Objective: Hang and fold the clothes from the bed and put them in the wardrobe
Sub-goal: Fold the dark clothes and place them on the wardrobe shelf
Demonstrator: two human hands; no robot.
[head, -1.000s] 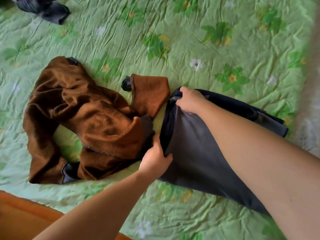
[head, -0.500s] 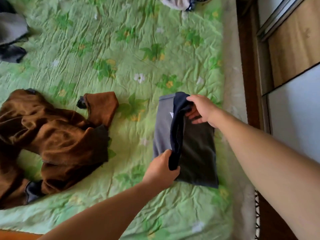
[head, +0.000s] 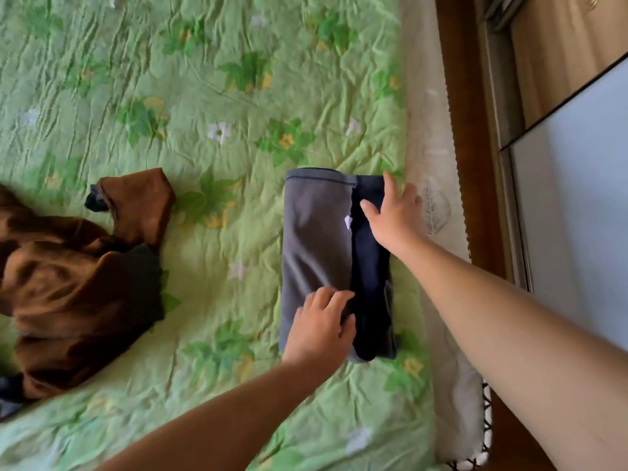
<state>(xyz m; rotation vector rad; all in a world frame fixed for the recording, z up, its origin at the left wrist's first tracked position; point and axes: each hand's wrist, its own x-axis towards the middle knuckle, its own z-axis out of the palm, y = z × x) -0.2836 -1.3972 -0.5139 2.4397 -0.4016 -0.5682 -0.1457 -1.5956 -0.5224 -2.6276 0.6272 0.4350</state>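
Green quilted bedding (head: 238, 96) printed with leaves and small flowers covered the bed in the head view. A pale mattress edge (head: 436, 158) ran down its right side. Beyond that lay a strip of wooden floor (head: 458, 96) and the wardrobe door (head: 577, 198).

The folded garment (head: 316, 239) lay flat on the bed near its right edge, a neat upright rectangle. Its left part was grey with a stitched hem at the far end, and a navy layer (head: 370, 266) was folded along its right side. A small white tag (head: 349, 222) showed where the two colours met. Well to the left, apart from it, a brown garment (head: 78, 283) lay crumpled and unfolded, one sleeve reaching up the bed.

The left hand (head: 323, 329) rested knuckles-up on the near end of the fold. Its fingers were bent with the tips on the grey cloth and the thumb against the navy layer, but I cannot tell whether it pinched any fabric. The right hand (head: 396, 215) lay palm-down on the far end of the navy layer, fingers straight and spread wide, holding nothing. Both forearms were bare.
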